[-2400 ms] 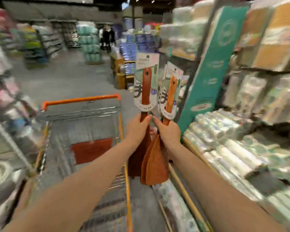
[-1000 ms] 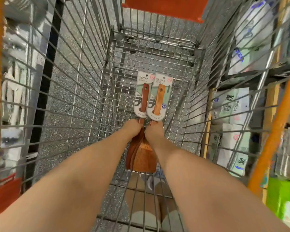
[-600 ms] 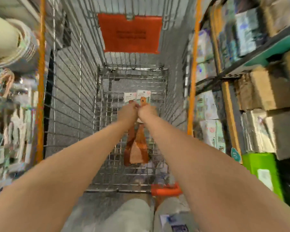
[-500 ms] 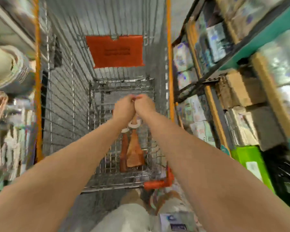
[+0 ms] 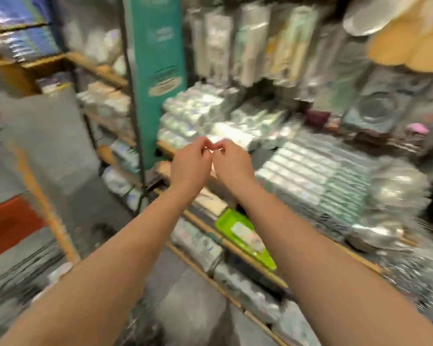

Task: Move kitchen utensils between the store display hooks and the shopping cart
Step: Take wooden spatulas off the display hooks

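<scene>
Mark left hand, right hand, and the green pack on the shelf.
left hand (image 5: pixel 190 163), head view, back of the hand.
right hand (image 5: pixel 233 166), head view, back of the hand.
green pack (image 5: pixel 245 238), head view, pale label on its top face.
</scene>
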`<action>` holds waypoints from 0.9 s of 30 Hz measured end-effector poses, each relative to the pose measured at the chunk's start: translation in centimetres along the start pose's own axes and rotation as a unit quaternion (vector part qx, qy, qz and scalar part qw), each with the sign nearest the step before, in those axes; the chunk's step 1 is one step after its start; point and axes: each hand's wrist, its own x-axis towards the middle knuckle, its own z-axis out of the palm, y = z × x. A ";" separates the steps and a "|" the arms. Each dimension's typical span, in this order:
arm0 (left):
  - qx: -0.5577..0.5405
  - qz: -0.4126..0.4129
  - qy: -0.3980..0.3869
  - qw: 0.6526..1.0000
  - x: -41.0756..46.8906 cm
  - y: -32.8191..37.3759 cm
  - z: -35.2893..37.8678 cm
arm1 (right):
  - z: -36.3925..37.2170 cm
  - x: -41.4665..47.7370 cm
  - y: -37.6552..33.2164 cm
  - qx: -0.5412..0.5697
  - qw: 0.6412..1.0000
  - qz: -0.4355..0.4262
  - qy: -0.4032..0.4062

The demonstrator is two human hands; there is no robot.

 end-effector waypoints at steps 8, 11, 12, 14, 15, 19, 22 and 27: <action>-0.108 0.182 -0.077 0.974 -0.5 22.5 12.2 | -23.7 -2.0 7.7 -0.070 0.970 0.049 0.226; -0.120 0.231 -0.104 0.960 0.3 27.6 14.9 | -28.5 -2.1 9.3 -0.077 0.956 0.077 0.274; -0.121 0.246 -0.114 0.955 0.7 28.9 15.7 | -29.8 -1.9 9.6 -0.079 0.950 0.085 0.289; -0.126 0.280 -0.128 0.943 1.8 31.1 16.9 | -31.7 -1.1 10.0 -0.078 0.939 0.096 0.321; -0.129 0.297 -0.134 0.937 2.5 31.9 17.3 | -32.5 -0.6 10.1 -0.080 0.932 0.101 0.337; -0.139 0.347 -0.152 0.915 6.7 33.8 18.3 | -34.5 3.0 9.5 -0.098 0.913 0.116 0.380; -0.145 0.359 -0.146 0.910 11.0 34.7 18.1 | -35.4 6.4 8.1 -0.110 0.908 0.125 0.385; -0.124 0.357 -0.110 0.919 17.5 35.8 17.9 | -36.6 11.5 6.8 -0.122 0.902 0.127 0.394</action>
